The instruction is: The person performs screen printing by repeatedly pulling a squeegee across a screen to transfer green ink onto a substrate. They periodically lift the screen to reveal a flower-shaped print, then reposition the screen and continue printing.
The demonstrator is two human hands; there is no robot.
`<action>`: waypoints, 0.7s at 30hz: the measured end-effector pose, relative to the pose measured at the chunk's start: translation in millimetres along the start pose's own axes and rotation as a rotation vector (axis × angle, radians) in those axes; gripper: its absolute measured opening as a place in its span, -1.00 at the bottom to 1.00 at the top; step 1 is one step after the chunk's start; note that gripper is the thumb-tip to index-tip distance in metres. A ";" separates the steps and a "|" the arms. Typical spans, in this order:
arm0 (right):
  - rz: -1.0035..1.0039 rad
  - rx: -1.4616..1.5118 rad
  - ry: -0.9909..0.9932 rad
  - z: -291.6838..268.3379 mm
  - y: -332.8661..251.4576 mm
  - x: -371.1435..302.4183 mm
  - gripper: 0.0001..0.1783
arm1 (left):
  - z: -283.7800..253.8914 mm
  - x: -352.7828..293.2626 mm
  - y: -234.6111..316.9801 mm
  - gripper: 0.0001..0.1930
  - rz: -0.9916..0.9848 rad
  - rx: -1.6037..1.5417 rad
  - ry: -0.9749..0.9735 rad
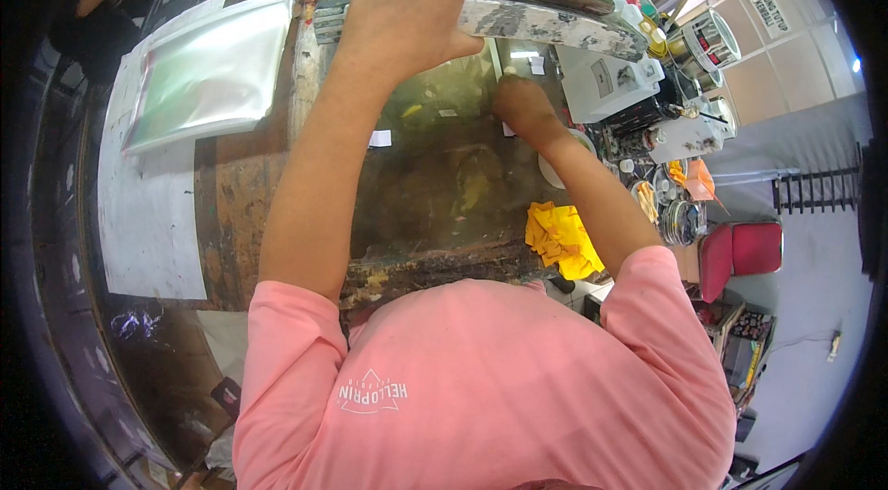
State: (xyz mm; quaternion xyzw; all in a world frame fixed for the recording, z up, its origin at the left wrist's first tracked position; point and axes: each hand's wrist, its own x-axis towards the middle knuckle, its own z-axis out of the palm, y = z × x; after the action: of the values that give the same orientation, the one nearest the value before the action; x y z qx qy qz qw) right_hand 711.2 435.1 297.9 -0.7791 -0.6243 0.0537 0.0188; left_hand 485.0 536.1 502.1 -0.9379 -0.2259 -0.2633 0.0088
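Note:
My left hand [412, 18] is wrapped over the edge of a paint-stained screen-printing frame [555, 25], which stands tilted up at the far side of the work table. Below the frame lies a dark glassy work surface [416, 198] with a pale translucent sheet [449, 87] on its far part. My right hand [527, 106] is closed at that sheet's right edge, its fingertips turned down and mostly hidden. Small white paper tabs [380, 138] sit around the sheet.
A stack of clear plastic sheets [213, 74] lies on white paper at the left. A crumpled yellow cloth [562, 240] rests near the front right corner. White jugs [606, 83], paint cans [708, 38] and tubs crowd the right side. Beyond stands a red chair [754, 248].

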 end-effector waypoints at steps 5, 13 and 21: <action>-0.106 0.088 0.099 -12.5 16.3 -5.9 -0.81 | 2.0 1.2 -5.6 -0.39 0.012 0.001 0.044; -0.137 0.353 0.164 -9.2 39.2 -9.9 -0.79 | 1.5 2.4 -3.3 -0.39 0.007 0.012 0.034; -0.161 0.148 0.120 -13.6 24.2 -8.5 -0.81 | -0.7 3.1 -3.0 -0.39 0.002 -0.001 0.022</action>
State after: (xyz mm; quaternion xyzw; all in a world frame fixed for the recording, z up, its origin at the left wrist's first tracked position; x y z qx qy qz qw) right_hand 734.4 422.1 309.6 -0.7246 -0.6771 0.0514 0.1177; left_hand 485.7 540.0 504.0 -0.9351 -0.2245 -0.2738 0.0111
